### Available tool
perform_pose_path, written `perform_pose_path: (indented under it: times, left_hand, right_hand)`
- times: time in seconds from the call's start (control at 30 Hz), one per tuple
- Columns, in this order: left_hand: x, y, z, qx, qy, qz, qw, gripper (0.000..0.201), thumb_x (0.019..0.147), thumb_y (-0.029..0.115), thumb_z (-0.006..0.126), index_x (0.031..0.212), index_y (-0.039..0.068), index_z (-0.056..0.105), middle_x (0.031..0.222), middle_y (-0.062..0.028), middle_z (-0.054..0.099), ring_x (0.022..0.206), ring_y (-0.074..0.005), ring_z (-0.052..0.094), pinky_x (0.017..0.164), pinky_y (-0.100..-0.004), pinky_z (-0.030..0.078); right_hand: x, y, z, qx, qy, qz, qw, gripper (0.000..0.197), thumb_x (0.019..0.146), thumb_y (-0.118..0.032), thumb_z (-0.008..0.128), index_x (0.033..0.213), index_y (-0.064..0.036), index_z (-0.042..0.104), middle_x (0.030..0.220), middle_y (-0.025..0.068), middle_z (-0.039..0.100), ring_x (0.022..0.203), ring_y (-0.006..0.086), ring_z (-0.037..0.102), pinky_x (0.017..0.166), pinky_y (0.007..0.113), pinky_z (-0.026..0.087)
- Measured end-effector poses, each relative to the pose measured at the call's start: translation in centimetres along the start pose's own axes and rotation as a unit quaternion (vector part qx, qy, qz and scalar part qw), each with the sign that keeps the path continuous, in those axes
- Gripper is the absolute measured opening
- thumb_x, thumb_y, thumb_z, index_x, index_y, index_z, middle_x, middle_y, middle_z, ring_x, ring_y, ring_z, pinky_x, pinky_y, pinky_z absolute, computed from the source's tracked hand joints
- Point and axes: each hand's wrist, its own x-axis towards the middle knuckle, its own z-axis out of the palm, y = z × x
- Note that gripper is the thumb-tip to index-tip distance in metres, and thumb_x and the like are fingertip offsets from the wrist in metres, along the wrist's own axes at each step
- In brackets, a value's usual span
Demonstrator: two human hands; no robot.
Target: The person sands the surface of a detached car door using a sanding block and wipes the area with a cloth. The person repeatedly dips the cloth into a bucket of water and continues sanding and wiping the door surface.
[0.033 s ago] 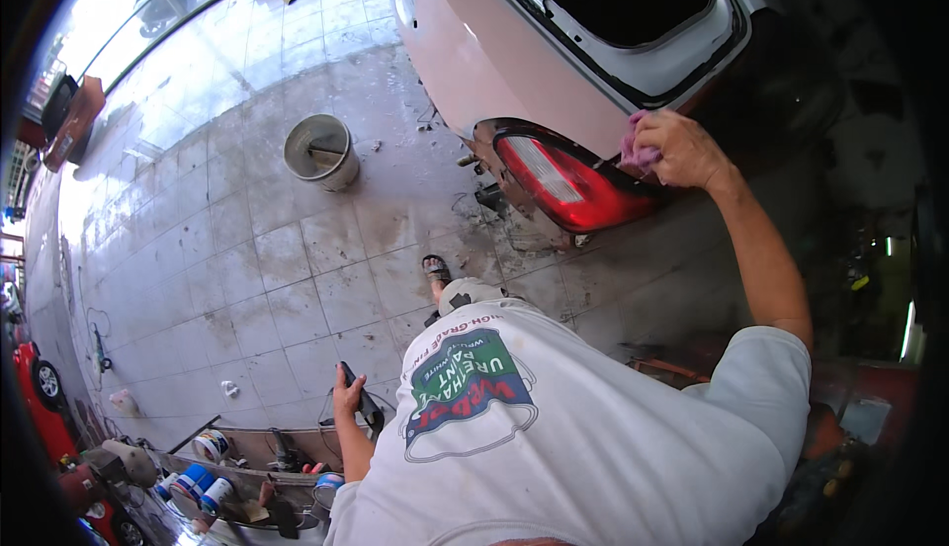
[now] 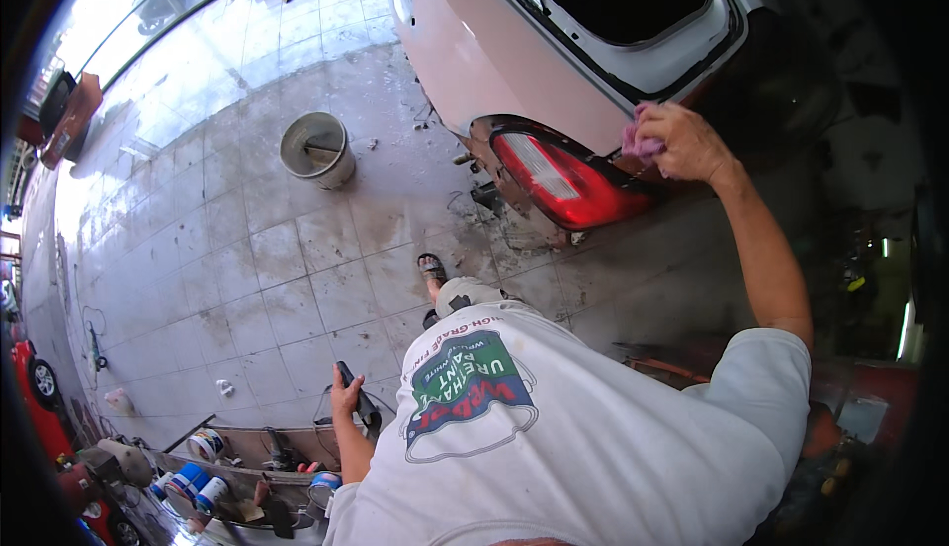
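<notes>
My right hand [image 2: 694,145] is closed round a crumpled pink cloth [image 2: 643,143]. It holds the cloth at the car's rear corner, just above the red and clear tail light [image 2: 573,182]. Whether the cloth presses on the bodywork, I cannot tell. Pale pinkish-white paint covers the rear panel [image 2: 494,62] of the car beside it. Low at my left side, my left hand [image 2: 345,397] grips a dark, elongated tool [image 2: 367,410]; its exact kind does not show, and my shirt is close beside it.
A grimy bucket [image 2: 331,172] with something inside stands on the tiled floor [image 2: 237,250], left of the car. At lower left, a trolley [image 2: 267,439] carries paint cans and tools. A red car [image 2: 49,418] stands at the far left. Cables and debris lie below the tail light.
The view has shifted very slightly. My right hand and the cloth sit a touch farther right against the car's corner; both grips are the same.
</notes>
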Motion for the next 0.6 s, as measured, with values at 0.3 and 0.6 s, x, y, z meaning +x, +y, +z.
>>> perform_pose_path:
  times: [0.3, 0.6]
  left_hand:
    - [2.6, -1.2, 5.7, 0.003, 0.140, 0.062, 0.988, 0.113, 0.087, 0.047, 0.089, 0.172, 0.002, 0.031, 0.149, -0.0255, 0.065, 0.130, -0.0359, 0.067, 0.111, -0.0391, 0.050]
    - [-5.6, 23.5, 15.1, -0.029, 0.038, 0.142, 0.989, 0.080, 0.099, 0.042, 0.079, 0.168, 0.014, 0.046, 0.159, -0.0179, 0.061, 0.143, -0.0274, 0.059, 0.116, -0.0363, 0.045]
  right_hand:
    - [3.0, 8.2, -5.7, -0.085, 0.050, -0.015, 0.995, 0.026, 0.088, -0.017, 0.077, 0.113, -0.0119, 0.079, 0.135, 0.0125, 0.069, 0.120, 0.0408, 0.068, 0.107, 0.047, 0.054]
    - [5.7, 12.1, 3.1, -0.228, 0.210, 0.021, 0.951, 0.070, 0.078, -0.066, 0.085, 0.139, -0.0324, 0.070, 0.157, 0.0058, 0.058, 0.145, 0.0436, 0.046, 0.125, 0.056, 0.037]
